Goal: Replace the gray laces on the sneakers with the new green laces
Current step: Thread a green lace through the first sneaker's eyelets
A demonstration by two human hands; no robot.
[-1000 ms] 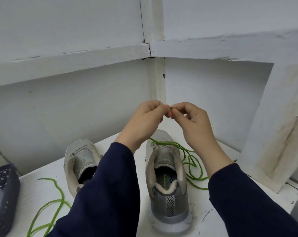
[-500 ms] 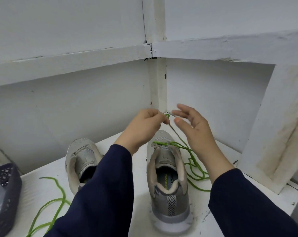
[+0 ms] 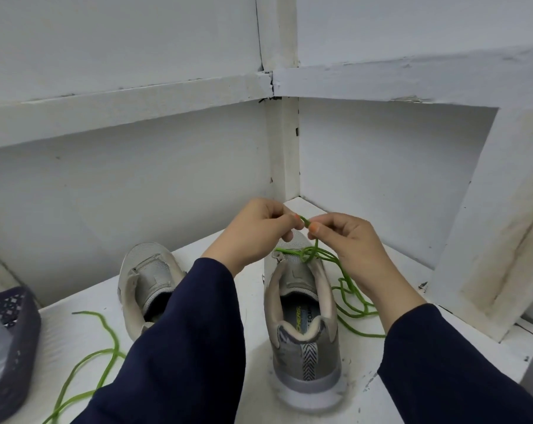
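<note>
Two grey sneakers stand heel-toward-me on a white shelf (image 3: 253, 295). The right sneaker (image 3: 303, 328) has a green lace (image 3: 348, 298) running across its upper eyelets and trailing in loops to its right. Above its toe, my left hand (image 3: 253, 231) and my right hand (image 3: 348, 243) both pinch a raised piece of that lace between thumb and fingers, nearly touching each other. The left sneaker (image 3: 147, 280) shows no lace and is partly hidden by my left sleeve. A second green lace (image 3: 91, 359) lies loose at the front left.
A dark perforated basket (image 3: 11, 341) with clear plastic inside sits at the left edge. White walls meet in a corner just behind the shoes, a ledge runs above, and a white upright panel (image 3: 491, 240) closes the right side.
My right hand was pinching the lace, then opened and let go half a second ago; now its fingers pinch the lace again beside my left hand. Both hands sit slightly lower.
</note>
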